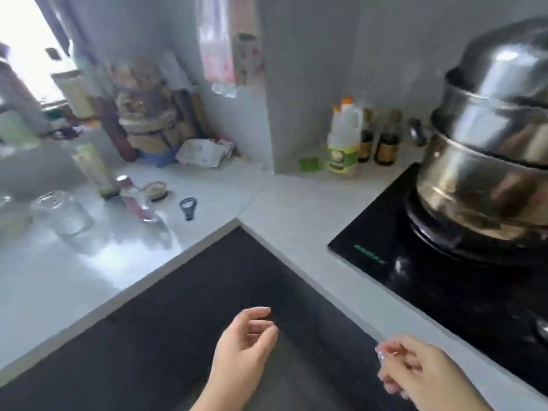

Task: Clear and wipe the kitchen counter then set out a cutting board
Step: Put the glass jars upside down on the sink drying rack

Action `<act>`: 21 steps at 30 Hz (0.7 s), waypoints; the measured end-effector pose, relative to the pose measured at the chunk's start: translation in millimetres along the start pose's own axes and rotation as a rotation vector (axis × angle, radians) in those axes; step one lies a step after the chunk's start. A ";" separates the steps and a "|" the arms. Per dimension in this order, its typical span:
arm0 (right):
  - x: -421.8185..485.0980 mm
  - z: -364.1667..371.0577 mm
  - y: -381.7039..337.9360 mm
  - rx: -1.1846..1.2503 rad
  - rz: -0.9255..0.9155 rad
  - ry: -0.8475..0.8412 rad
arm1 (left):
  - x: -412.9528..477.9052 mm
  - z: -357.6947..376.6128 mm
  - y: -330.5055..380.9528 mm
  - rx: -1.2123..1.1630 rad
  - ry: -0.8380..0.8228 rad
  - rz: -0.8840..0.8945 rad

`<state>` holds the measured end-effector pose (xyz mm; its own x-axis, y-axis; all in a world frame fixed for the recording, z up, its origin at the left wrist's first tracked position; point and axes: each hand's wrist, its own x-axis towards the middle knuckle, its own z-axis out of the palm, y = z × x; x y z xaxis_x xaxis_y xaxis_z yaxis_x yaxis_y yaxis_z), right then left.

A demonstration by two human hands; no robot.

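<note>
A pale L-shaped kitchen counter (290, 209) wraps around a dark floor. On its left arm lie a dark bottle opener (188, 207), a clear bottle with a red label (139, 203) on its side, a small round lid (155, 189), an empty glass jar (63, 213) and a tall greenish bottle (95, 170). My left hand (243, 348) hangs over the floor with loosely curled fingers and holds nothing. My right hand (415, 372) is at the counter's front edge, fingers loosely curled, empty. No cloth or cutting board is in view.
A black hob (415, 262) on the right carries stacked steel pots (489, 149). An oil jug (344, 140), two dark sauce bottles (379, 140) and a green pad (308, 164) stand by the wall. Bags, jars and a crumpled wrapper (201, 152) crowd the back left corner.
</note>
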<state>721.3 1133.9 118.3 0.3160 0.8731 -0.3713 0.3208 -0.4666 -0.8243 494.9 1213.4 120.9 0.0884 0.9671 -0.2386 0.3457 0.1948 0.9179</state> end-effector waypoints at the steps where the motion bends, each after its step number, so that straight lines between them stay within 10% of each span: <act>1: 2.5 26.8 -14.0 -0.017 -0.014 -0.043 | -6.4 -34.1 -18.3 -0.038 0.072 -0.046; 8: -0.8 204.4 -111.7 -0.116 -0.194 -0.307 | -52.9 -239.1 -109.9 -0.158 0.573 -0.280; 21: 27.6 390.6 -199.5 -0.283 -0.347 -0.673 | -38.5 -356.5 -166.5 -0.275 0.884 -0.358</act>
<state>317.2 1306.2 105.5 -0.4197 0.8305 -0.3661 0.5439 -0.0928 -0.8340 100.9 1202.1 90.4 -0.7460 0.5965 -0.2961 -0.0224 0.4220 0.9063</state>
